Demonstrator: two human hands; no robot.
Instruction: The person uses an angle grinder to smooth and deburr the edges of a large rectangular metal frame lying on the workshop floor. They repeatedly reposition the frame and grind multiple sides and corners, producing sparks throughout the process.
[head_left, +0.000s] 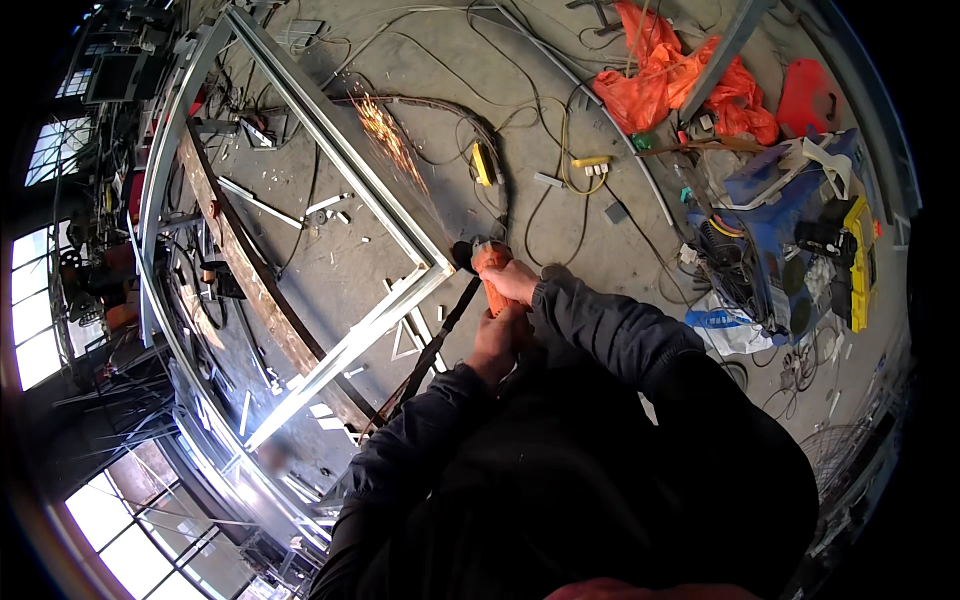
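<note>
An orange angle grinder (pixel 491 266) is held just beside the right corner of a metal frame (pixel 343 150), its head directed far and slightly left, its long axis laid near to far. It is clamped by 2 hands set close together: the near end by the left hand (pixel 493 343), the body by the right hand (pixel 514 281). The left forearm is angled in from the near left, the right forearm from the right. Sparks (pixel 385 135) are thrown far left.

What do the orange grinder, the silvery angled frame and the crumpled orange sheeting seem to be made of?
Orange grinder: probably matt plastic housing, being evenly coloured.
Silvery angled frame: metal, perhaps galvanised steel, from its grey sheen.
Crumpled orange sheeting: likely thin, glossy plastic, from its creases.
</note>
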